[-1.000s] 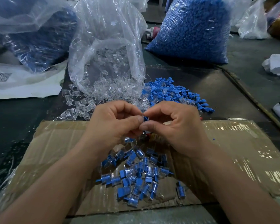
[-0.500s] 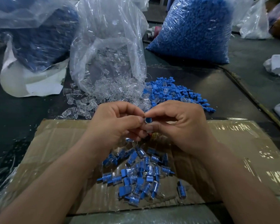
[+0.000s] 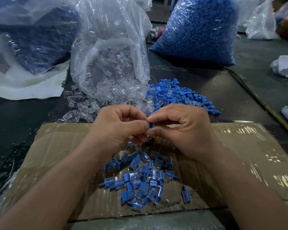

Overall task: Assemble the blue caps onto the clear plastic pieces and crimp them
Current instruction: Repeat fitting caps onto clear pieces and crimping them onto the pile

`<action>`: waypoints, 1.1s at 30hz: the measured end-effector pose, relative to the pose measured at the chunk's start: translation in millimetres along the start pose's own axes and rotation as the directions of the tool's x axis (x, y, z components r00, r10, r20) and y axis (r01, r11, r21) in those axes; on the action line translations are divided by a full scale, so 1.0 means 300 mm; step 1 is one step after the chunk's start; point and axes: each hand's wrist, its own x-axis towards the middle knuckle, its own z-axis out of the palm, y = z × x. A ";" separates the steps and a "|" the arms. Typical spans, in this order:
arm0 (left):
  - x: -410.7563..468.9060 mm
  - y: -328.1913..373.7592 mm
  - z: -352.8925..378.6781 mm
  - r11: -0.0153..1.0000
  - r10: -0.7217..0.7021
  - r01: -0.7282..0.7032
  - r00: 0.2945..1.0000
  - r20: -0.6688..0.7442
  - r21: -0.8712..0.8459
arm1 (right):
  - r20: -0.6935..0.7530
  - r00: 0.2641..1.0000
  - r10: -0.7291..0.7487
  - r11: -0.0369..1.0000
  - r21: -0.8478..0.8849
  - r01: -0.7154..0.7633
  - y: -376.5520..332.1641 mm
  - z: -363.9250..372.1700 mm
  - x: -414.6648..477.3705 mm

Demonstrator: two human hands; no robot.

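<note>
In work: small blue plastic cap [image 3: 151, 125], pinched between left hand [image 3: 121, 128] and right hand [image 3: 181, 130].
Done: heap of capped clear pieces [image 3: 140, 180] on the taped cardboard sheet [image 3: 239, 146].
Left: loose clear plastic pieces [image 3: 93, 103] and loose blue caps [image 3: 178, 95], both plentiful.

No readable text, grey patch [image 3: 2, 63] blurred (perhaps a code)

Two bare arms are all there is to see of this person. The left forearm [image 3: 56, 188] and the right forearm [image 3: 249, 188] are uncovered right up to where they pass out of view, smooth and fairly slender. The left hand [image 3: 116, 128] and the right hand [image 3: 188, 131] are ungloved, and the thumbnails [image 3: 146, 125] look cut short and plain.
</note>
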 end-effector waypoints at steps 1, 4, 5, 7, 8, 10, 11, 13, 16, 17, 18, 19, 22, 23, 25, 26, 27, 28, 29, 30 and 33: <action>0.001 -0.001 0.001 1.000 0.002 -0.002 1.000 -0.006 0.014 | 0.002 1.000 -0.008 1.000 -0.009 0.008 0.000 0.002 -0.001; 0.002 -0.003 0.001 1.000 0.016 -0.016 1.000 -0.026 0.013 | -0.007 1.000 -0.012 1.000 0.007 0.012 -0.004 0.010 -0.001; 0.001 -0.002 0.000 1.000 0.021 -0.022 0.999 -0.031 -0.002 | -0.016 1.000 -0.003 1.000 0.023 0.003 -0.005 0.010 0.000; 0.001 -0.001 -0.002 0.999 0.024 -0.025 0.999 -0.034 -0.021 | -0.025 1.000 -0.006 0.999 0.036 0.006 -0.007 0.008 0.000; 0.001 -0.002 -0.004 1.000 0.022 -0.023 0.999 -0.030 -0.019 | -0.026 1.000 -0.016 0.999 0.033 0.017 -0.005 0.008 0.000; 0.002 -0.003 -0.004 1.000 0.016 -0.016 1.000 -0.019 -0.009 | -0.026 0.999 -0.029 0.999 0.023 0.030 -0.002 0.007 0.000; 0.002 -0.004 -0.004 1.000 0.014 -0.014 1.000 -0.016 -0.010 | -0.028 0.999 -0.030 0.999 0.018 0.030 0.000 0.007 -0.001; 0.003 -0.004 -0.004 1.000 0.010 -0.011 1.000 -0.016 -0.019 | -0.029 0.999 -0.025 1.000 0.009 0.025 0.000 0.006 -0.002; 0.002 -0.003 -0.003 1.000 0.008 -0.009 1.000 -0.017 -0.026 | -0.021 0.999 -0.030 0.999 -0.018 0.030 -0.001 0.006 -0.001; 0.002 -0.003 -0.003 1.000 0.008 -0.009 1.000 -0.016 -0.026 | -0.023 0.999 -0.034 0.999 -0.025 0.034 -0.002 0.006 -0.001; 0.002 -0.004 -0.003 1.000 0.008 -0.008 1.000 -0.015 -0.026 | -0.024 0.999 -0.038 0.999 -0.028 0.038 -0.003 0.007 0.000; 0.002 -0.004 -0.002 1.000 0.008 -0.008 1.000 -0.014 -0.026 | -0.023 0.999 -0.040 0.999 -0.030 0.039 -0.004 0.007 0.000; 0.004 -0.004 -0.001 1.000 0.011 -0.012 1.000 -0.020 -0.017 | -0.021 0.999 -0.034 0.998 -0.044 0.033 -0.006 0.007 -0.001; 0.004 -0.005 0.000 1.000 0.013 -0.013 1.000 -0.025 -0.018 | -0.020 0.999 -0.029 0.999 -0.047 0.028 -0.007 0.007 0.000; 0.004 -0.005 0.001 1.000 0.017 -0.018 0.999 -0.036 -0.024 | -0.010 1.000 -0.023 0.998 -0.055 0.023 -0.011 0.006 0.002; 0.003 -0.006 0.001 0.999 0.020 -0.021 0.999 -0.041 -0.024 | 0.000 1.000 -0.020 0.998 -0.065 0.020 -0.013 0.004 0.003; 0.003 -0.007 -0.001 0.999 0.023 -0.024 0.999 -0.046 -0.025 | 0.014 1.000 -0.005 0.997 -0.082 0.006 -0.014 0.000 0.005; 0.003 -0.007 -0.003 0.999 0.026 -0.027 0.998 -0.049 -0.026 | 0.030 0.999 0.029 0.995 -0.098 -0.026 -0.013 -0.008 0.006; 0.005 -0.007 -0.005 0.999 0.027 -0.029 0.998 -0.054 -0.031 | 0.044 0.996 0.083 0.991 -0.111 -0.078 -0.012 -0.021 0.007; 0.006 -0.006 -0.008 0.999 0.026 -0.028 0.998 -0.063 -0.041 | 0.059 0.987 0.148 0.982 -0.125 -0.140 -0.009 -0.040 0.008; 0.010 -0.004 -0.017 0.997 0.017 -0.025 0.995 -0.101 -0.072 | 0.136 0.920 0.369 0.916 -0.223 -0.334 0.014 -0.120 0.002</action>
